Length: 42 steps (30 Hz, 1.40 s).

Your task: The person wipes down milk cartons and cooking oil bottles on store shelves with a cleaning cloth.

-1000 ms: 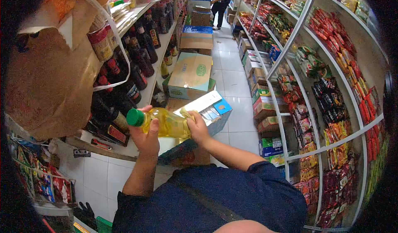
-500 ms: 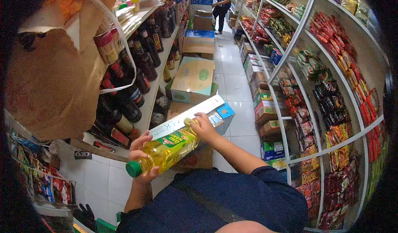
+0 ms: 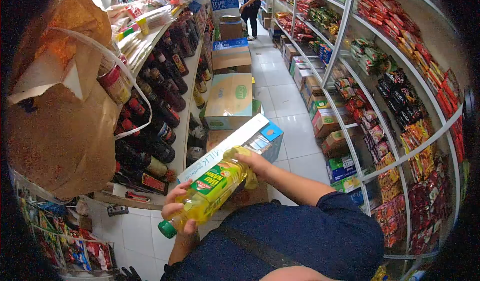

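Now, the left hand (image 3: 174, 208) is curling around a clear, smooth bottle (image 3: 212, 187) of yellow liquid, slanting between both hands; the right hand (image 3: 256, 164) is pressing crumpled yellow cloth (image 3: 252, 180) against the bottle's base; a cardboard box (image 3: 245, 132) is showing behind.

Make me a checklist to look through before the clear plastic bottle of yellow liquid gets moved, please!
1. Bare left hand on the bottle's neck end: ok.
2. Bare right hand at the base end, with the crumpled yellow cloth: ok.
3. Round green plastic cap on: ok.
4. Bottle upright: not ok, it's tilted.
5. Bottle not touching the white-and-blue cardboard carton: cannot tell from this view.
6. Outside free of dust: cannot tell.
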Available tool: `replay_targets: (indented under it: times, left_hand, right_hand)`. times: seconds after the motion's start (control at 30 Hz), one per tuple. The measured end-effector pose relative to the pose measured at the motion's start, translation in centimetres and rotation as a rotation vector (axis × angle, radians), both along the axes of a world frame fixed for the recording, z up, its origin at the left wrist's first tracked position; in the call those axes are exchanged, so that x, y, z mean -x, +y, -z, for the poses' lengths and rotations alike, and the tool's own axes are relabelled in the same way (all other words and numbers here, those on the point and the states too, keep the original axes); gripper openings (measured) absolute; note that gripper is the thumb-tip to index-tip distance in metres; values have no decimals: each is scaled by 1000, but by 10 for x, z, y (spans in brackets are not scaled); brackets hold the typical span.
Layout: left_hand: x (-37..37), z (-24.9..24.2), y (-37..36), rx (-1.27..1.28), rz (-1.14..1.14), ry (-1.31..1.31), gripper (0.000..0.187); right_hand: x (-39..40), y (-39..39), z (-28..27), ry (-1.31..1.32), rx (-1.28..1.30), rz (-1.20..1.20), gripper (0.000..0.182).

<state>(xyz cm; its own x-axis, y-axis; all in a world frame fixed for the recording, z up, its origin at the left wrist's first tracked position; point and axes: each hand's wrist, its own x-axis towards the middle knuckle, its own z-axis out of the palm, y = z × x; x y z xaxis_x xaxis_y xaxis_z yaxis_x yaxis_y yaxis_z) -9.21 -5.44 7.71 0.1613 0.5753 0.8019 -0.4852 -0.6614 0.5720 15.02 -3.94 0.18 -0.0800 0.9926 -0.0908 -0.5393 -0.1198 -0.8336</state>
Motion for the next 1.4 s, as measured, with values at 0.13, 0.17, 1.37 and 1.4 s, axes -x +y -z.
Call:
replay_targets:
  times: [0.13,0.17,1.37,1.4]
  left_hand:
    - [-13,-42,-5,-205,78,223,37]
    - [-18,-45,-7,-213,78,262,36]
    - [-48,-41,8,-120,-7,572,27]
    - [-50,-37,7,-151,16,543,26]
  right_hand:
    - [-9,-5,1,-135,0,138,35]
    - [-11,-5,7,-176,13,184,33]
    - [-4,25,-57,-948,-749,87,23]
    - [9,9,-86,-883,-781,112,23]
